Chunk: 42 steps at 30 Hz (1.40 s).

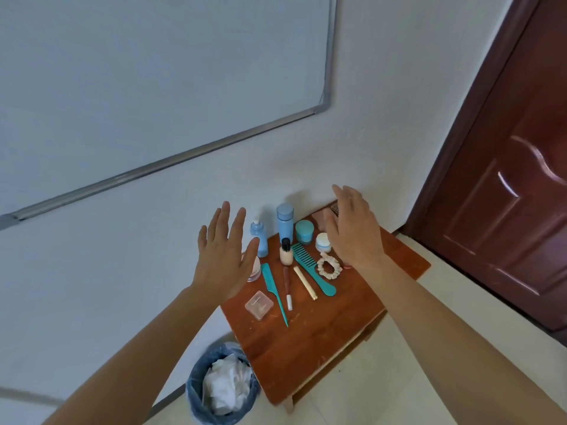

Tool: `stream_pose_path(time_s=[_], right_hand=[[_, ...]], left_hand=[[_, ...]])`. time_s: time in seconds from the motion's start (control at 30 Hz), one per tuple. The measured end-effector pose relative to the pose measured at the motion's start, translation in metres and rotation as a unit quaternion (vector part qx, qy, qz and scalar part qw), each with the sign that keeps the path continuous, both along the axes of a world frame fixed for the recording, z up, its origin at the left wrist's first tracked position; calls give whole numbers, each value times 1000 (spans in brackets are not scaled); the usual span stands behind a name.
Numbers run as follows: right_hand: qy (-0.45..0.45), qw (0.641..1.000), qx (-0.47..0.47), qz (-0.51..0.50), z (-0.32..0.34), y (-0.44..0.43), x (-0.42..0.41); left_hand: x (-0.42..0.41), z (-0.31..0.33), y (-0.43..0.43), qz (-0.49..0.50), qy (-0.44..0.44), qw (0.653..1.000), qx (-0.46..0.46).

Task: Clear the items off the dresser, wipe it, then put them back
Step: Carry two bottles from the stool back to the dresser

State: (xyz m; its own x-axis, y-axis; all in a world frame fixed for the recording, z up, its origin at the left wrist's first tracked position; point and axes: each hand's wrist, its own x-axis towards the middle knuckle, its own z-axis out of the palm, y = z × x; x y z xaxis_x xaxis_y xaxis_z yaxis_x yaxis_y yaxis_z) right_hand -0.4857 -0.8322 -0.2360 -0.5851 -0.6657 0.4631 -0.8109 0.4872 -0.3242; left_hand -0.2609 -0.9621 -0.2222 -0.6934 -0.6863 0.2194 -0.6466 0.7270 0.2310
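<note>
A small red-brown wooden dresser point(322, 342) stands against the white wall. On it are two blue bottles point(285, 220), a teal jar point(304, 230), a small white jar point(323, 242), a cream bottle with a black cap point(286, 252), a wide teal comb point(310, 266), a teal tail comb point(274, 289), a gold stick point(305, 283), a beige scrunchie point(329, 265) and a clear plastic box point(259, 305). My left hand point(225, 254) hovers flat over the left edge, empty. My right hand point(356, 228) hovers over the back right, fingers straight, holding nothing.
A bin point(222, 384) lined with a blue bag and holding crumpled white tissue stands on the floor left of the dresser. A dark red door point(503, 167) is at the right. A whiteboard point(153, 72) hangs on the wall above. Pale floor tiles lie in front.
</note>
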Motion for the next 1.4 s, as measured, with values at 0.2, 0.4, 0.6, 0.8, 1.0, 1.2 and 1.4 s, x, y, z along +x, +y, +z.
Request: stream_pose_path(time_s=[0.2, 0.4, 0.6, 0.8, 1.0, 1.2, 1.4], right_hand=[[-47, 998, -4, 34, -7, -35, -38], [-78, 993, 23, 88, -33, -89, -43], [-101, 987, 57, 112, -72, -122, -55], [-248, 956, 52, 144, -115, -144, -79], [-199, 960, 48, 191, -172, -170, -95], [-131, 969, 19, 207, -197, -184, -104], [-145, 961, 16, 235, -178, -185, -106]], left_hand=[[-17, -16, -9, 22, -17, 999, 37], [-38, -53, -56, 55, -12, 994, 92], [-68, -101, -85, 85, 25, 977, 196], [-98, -141, -92, 166, 80, 947, 264], [-126, -196, -97, 261, 109, 919, 276], [-142, -223, -91, 329, 130, 914, 201], [-152, -203, -95, 333, 151, 905, 216]])
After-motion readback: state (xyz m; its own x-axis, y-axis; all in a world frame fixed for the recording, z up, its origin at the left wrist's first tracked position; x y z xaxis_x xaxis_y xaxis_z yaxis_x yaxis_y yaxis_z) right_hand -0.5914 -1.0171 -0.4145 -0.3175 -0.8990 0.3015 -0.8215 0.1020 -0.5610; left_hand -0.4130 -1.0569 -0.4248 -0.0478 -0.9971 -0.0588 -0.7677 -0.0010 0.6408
